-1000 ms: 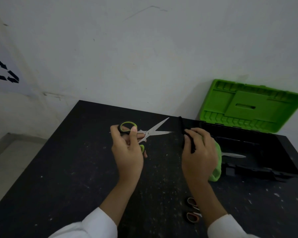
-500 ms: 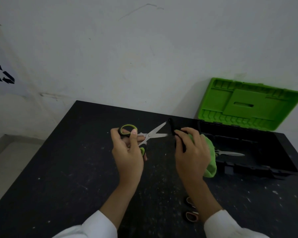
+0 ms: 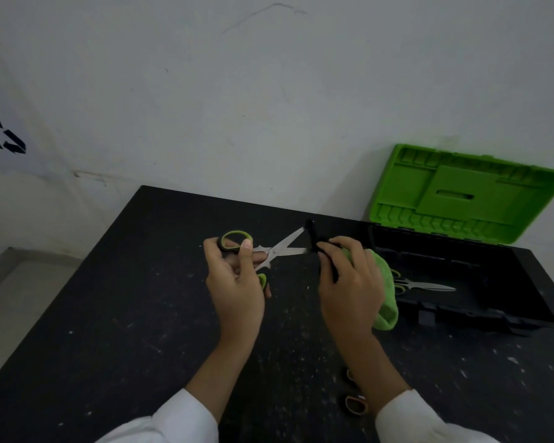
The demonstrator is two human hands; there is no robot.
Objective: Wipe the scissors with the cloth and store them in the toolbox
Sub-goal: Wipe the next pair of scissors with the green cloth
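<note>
Your L hand [image 3: 237, 282] grips the scissors [image 3: 274, 251] by the green-and-black handles. The fingers are curled round the loops, w/ the thumb tip against the upper loop. The blades are spread in a V, tips toward the right edge, held above the middle of the tabletop [image 3: 109, 314].

Your R hand [image 3: 349, 292] is just beside the blade tips. Its fingers are curled round the green cloth [image 3: 387, 295], which bunches out behind the palm. It also pinches a thin black strip [image 3: 314, 238] that sticks up past the fingertips and meets the blade tips. Can't tell what the strip is.

The toolbox [image 3: 509, 282] sits at the far right corner, its green lid [image 3: 461, 196] open & leaning back at the wall. In the black base lies a 2nd pair of scissors [image 3: 426, 286], tips toward the right edge.

Near the front edge a 3rd pair [image 3: 354, 406] w/ orange-lined handles is partly hidden under your R forearm.
</note>
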